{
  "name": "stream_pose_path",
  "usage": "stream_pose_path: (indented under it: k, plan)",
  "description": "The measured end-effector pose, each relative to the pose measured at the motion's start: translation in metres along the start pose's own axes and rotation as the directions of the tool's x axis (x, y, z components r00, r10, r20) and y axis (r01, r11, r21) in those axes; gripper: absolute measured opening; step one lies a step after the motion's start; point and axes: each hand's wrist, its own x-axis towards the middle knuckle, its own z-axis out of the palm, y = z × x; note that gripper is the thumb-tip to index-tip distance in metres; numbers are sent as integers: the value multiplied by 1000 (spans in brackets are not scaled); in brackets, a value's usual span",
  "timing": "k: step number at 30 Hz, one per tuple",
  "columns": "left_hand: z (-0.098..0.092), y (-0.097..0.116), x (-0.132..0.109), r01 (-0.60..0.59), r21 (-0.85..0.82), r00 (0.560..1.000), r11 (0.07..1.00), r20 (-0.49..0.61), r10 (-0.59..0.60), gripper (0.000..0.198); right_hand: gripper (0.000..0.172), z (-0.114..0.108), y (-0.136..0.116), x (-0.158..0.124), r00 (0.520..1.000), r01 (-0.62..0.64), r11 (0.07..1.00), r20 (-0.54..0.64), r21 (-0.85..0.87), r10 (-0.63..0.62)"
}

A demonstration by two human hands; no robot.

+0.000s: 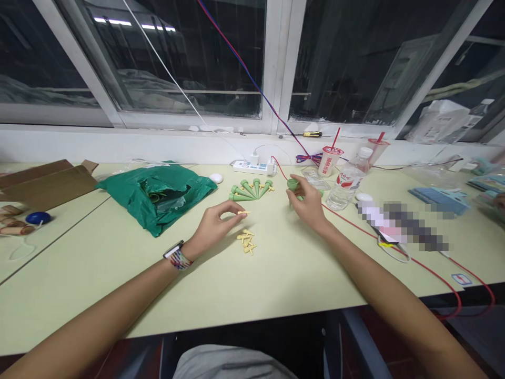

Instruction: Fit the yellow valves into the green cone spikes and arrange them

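Note:
My left hand [213,227] pinches a small yellow plastic valve piece [244,212] between thumb and fingertips, above the table. Below it lies a little pile of similar yellow pieces [246,242]. In my right hand [306,204], the fingers close on a green plastic cone-shaped spike [292,184], its wide end facing up and its lower part hidden. Farther back, several green spikes [256,187] are fanned out with their tips together, some with yellow pieces at the wide end. More green plastic shows just behind my right hand, mostly covered.
A torn green plastic bag [158,189] and a cardboard box [45,184] sit to the left. Behind is a power strip [254,167]. To the right stand a water bottle [347,181] and a drink cup [330,161]; a red cable [394,247] crosses the table.

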Motion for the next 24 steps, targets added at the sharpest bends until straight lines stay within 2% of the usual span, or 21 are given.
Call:
stream_pose_path:
  k: [4,7,13,24]
  plan:
    - [7,-3,-2,3,-21,985,1000,172,0,25,53,-13,24,10,994,-108,959,-14,-264,108]
    - [11,-5,-3,-8,2,970,1000,244,7,26,52,-19,31,12,978,-190,889,1,-417,210]
    - [11,-9,-2,-78,85,963,993,265,53,23,50,-22,32,16,956,-238,748,-14,-620,293]
    - [12,-9,-3,-54,95,960,994,279,25,23,40,-16,45,14,936,-226,634,16,-739,352]
